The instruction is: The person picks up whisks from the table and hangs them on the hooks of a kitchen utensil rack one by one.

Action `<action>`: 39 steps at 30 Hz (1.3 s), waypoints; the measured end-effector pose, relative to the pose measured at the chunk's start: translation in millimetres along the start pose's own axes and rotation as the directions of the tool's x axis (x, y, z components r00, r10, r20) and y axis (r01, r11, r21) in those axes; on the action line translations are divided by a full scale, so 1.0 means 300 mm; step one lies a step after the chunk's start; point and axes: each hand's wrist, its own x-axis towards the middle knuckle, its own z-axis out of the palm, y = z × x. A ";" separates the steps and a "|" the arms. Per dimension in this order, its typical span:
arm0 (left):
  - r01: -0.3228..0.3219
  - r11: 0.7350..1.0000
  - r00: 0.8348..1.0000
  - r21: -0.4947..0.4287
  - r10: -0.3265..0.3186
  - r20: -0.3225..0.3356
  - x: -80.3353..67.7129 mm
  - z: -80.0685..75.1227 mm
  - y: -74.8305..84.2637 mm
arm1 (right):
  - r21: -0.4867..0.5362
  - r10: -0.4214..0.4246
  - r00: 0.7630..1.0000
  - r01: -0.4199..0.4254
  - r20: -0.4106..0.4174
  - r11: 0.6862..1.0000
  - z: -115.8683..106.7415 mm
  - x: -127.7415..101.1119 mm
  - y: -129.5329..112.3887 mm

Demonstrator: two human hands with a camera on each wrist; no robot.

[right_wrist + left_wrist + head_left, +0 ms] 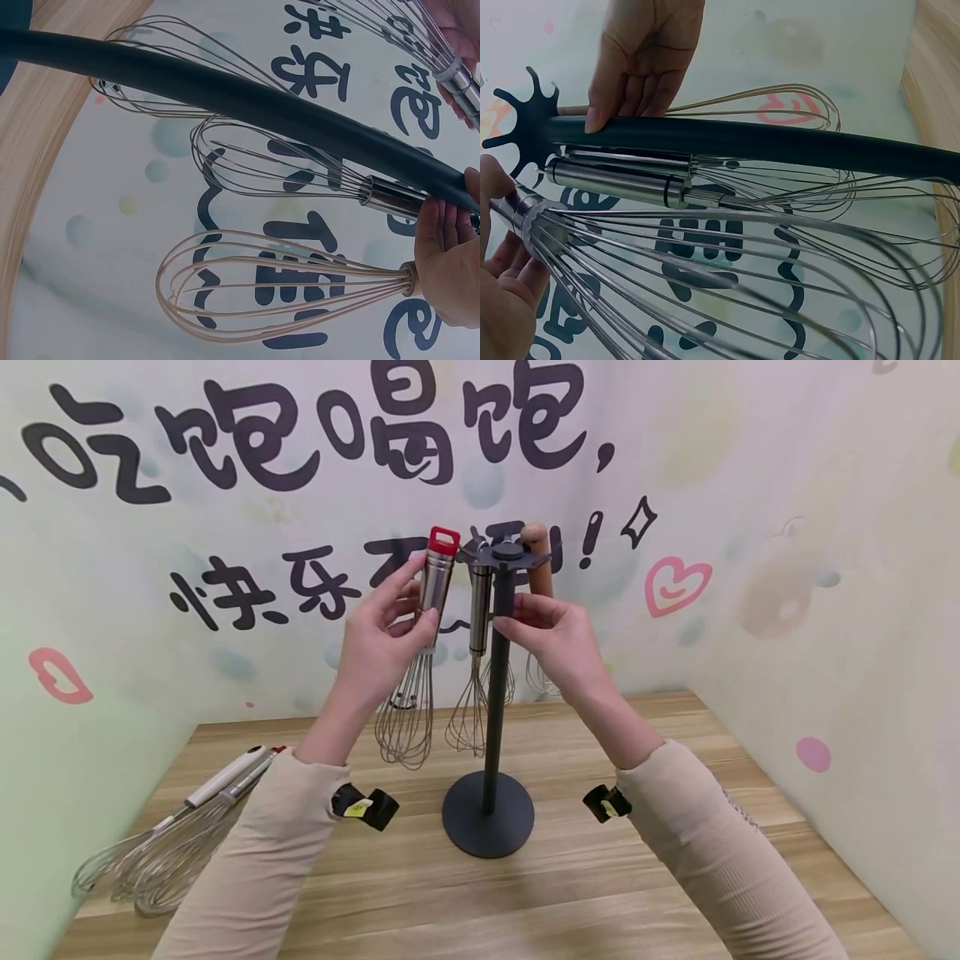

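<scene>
My left hand [372, 639] grips the steel handle of a whisk [435, 589] with a red hanging loop at its top. This whisk is held upright, wires down, just left of a black whisk stand [492, 718]. In the left wrist view its wire loops [727, 255] fan out below the hand. With thumb and fingers, my right hand [564, 643] pinches the stand's pole a little below the hooked top [507, 553]. A steel-handled whisk [480, 610], another steel whisk [652, 160] behind it and a wooden-handled whisk [540, 578] hang from the hooks.
The stand's round base [487, 835] sits on a wood-grain table [577, 877]. Several whisks [176, 847] lie at the table's left, partly behind the left sleeve. A printed wall [750, 527] rises behind the table and along its sides.
</scene>
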 end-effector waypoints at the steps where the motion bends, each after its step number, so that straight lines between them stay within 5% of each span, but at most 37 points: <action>1: -0.004 1.000 1.000 0.006 0.005 -0.003 -0.001 0.003 0.000 | -0.002 -0.002 1.000 0.002 0.000 1.000 0.000 0.000 0.000; 11: -0.037 0.996 0.998 0.085 0.042 -0.050 0.001 0.028 -0.010 | 0.002 -0.008 1.000 0.008 0.000 1.000 0.003 0.000 0.003; 24: 0.010 1.000 0.994 0.016 -0.008 -0.111 0.005 0.015 -0.006 | -0.003 -0.002 1.000 0.002 0.000 1.000 0.000 0.000 0.004; 39: 0.015 0.999 0.991 0.047 -0.009 -0.133 0.006 0.001 -0.016 | 0.010 -0.009 1.000 0.009 0.002 1.000 0.001 0.001 0.008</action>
